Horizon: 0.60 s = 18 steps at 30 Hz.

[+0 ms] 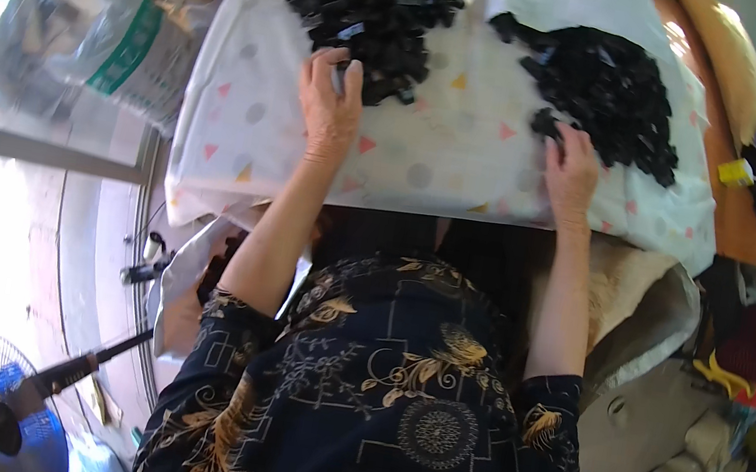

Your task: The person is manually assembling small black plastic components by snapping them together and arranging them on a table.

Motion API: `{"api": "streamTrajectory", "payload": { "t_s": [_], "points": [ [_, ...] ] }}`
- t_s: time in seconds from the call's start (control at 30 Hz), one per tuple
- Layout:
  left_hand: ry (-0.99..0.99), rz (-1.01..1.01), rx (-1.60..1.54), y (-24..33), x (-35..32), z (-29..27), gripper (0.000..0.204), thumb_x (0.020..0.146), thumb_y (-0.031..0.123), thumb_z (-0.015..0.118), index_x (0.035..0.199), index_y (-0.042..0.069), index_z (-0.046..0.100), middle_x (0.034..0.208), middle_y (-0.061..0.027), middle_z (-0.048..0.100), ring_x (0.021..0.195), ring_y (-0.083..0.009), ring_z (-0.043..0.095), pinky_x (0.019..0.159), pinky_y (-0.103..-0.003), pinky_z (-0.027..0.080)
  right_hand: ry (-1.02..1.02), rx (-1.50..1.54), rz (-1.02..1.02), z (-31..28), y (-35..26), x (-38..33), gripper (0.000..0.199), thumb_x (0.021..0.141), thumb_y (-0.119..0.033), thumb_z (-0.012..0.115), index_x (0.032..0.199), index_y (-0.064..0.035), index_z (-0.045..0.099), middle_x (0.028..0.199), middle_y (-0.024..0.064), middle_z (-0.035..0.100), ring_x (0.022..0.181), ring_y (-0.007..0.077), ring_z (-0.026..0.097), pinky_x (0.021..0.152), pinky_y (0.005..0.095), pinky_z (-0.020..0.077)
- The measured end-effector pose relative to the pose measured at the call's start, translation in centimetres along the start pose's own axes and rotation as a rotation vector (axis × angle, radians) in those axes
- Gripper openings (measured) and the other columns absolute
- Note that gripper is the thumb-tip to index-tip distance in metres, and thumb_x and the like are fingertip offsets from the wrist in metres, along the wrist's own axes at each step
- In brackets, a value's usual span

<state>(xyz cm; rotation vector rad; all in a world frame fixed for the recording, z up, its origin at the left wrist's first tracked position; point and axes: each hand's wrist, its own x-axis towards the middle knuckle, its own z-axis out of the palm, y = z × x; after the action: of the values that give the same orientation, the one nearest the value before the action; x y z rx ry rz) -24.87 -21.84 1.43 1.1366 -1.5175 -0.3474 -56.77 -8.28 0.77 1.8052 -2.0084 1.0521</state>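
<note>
1. Tabletop under white cloth with pastel dots and triangles; two heaps of small black parts on it.
2. Left hand at near edge of left heap; fingers curled, grip clamped on one small black piece.
3. Right hand lies palm down at near corner of right heap; fingertips touch its pieces, grip apart, nothing pinched that I can see.
4. Heaps well apart, bare cloth between.
5. Yellow object sits far right, near the tabletop's edge.
</note>
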Motion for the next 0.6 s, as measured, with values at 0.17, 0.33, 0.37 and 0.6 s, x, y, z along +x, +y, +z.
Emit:
{"api": "streamTrajectory", "payload": {
  "t_s": [0.17, 0.33, 0.37, 0.6],
  "points": [
    [-0.213, -0.079, 0.272, 0.2, -1.8, -2.6, 0.025, 0.085, 0.026, 0.073, 0.105, 0.011, 0.067, 0.101, -0.0049, 0.064, 0.102, -0.0287, 0.059, 0.095, -0.042, 0.04, -0.058, -0.066, 0.084, 0.2, 1.5, 0.0, 0.031, 0.085, -0.014, 0.072, 0.115, -0.0084, 0.065, 0.104, 0.0099, 0.064, 0.095, 0.0316, 0.064, 0.08, 0.0408, 0.0526],
    [-0.252, 0.254, 0.469, 1.3, -1.9, -1.8, 0.029, 0.078, 0.026, 0.077, 0.102, 0.013, 0.068, 0.102, -0.0033, 0.061, 0.103, -0.0262, 0.056, 0.093, -0.043, 0.038, -0.034, -0.102, 0.056, 0.0, 0.1, 0.4, 0.034, 0.086, -0.014, 0.072, 0.118, -0.0062, 0.064, 0.104, 0.0094, 0.064, 0.095, 0.0289, 0.065, 0.081, 0.0384, 0.0525],
    [-0.25, 0.299, 0.536, 1.5, -1.8, -1.5, 0.029, 0.076, 0.026, 0.078, 0.101, 0.014, 0.068, 0.103, -0.003, 0.059, 0.104, -0.0252, 0.055, 0.093, -0.044, 0.037, -0.03, -0.125, 0.056, 0.4, 0.0, 0.4, 0.032, 0.086, -0.013, 0.072, 0.117, -0.006, 0.064, 0.104, 0.0094, 0.065, 0.095, 0.0292, 0.065, 0.081, 0.0385, 0.0527],
    [-0.336, 0.509, 0.554, 2.0, -2.3, -2.3, 0.021, 0.077, 0.017, 0.074, 0.095, 0.012, 0.064, 0.105, -0.0024, 0.056, 0.105, -0.0237, 0.053, 0.093, -0.046, 0.037, -0.003, -0.081, 0.083, 1.0, 0.8, 0.2, 0.028, 0.085, -0.015, 0.073, 0.111, -0.0096, 0.065, 0.103, 0.0086, 0.066, 0.093, 0.0306, 0.066, 0.08, 0.0395, 0.0528]
  ]
}}
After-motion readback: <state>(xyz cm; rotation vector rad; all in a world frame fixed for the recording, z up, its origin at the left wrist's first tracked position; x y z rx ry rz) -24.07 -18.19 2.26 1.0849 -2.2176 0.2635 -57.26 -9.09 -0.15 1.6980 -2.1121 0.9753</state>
